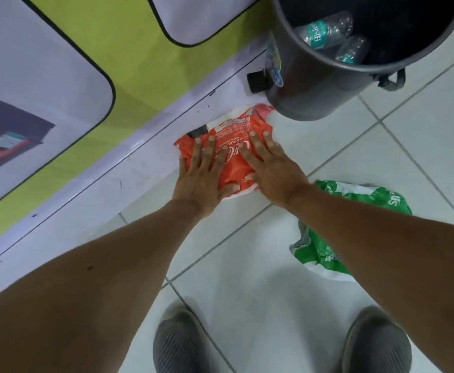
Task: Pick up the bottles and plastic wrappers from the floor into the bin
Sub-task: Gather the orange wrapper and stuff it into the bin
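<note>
Two grey shoes (182, 343) stand on the white tiled floor (260, 292) at the bottom of the view, with both bare forearms reaching forward above them.

The red wrapper (234, 135) lies flat on the floor against the white base strip of the wall (99, 189), just beside the foot of the dark bin (314, 87). A green wrapper (328, 254) lies near it, partly hidden under the right forearm. Two clear bottles (325, 32) already lie inside the bin.

Risk: the red wrapper is thin, slick film under flat palms. If the fingers close without gathering the material, it may slide toward the wall or spring open on lifting, and part of it could miss the bin's rim. The green wrapper could also be overlooked or dragged by the forearm above it.

Hand pose: the left hand (201, 170) rests palm down on the wrapper's left part, fingers spread. The right hand (271, 162) rests palm down on its right part, fingers extended and slightly apart. Both thumbs appear to lie along the wrapper's near edge, though this is hard to confirm. Neither hand has closed on the film yet.
</note>
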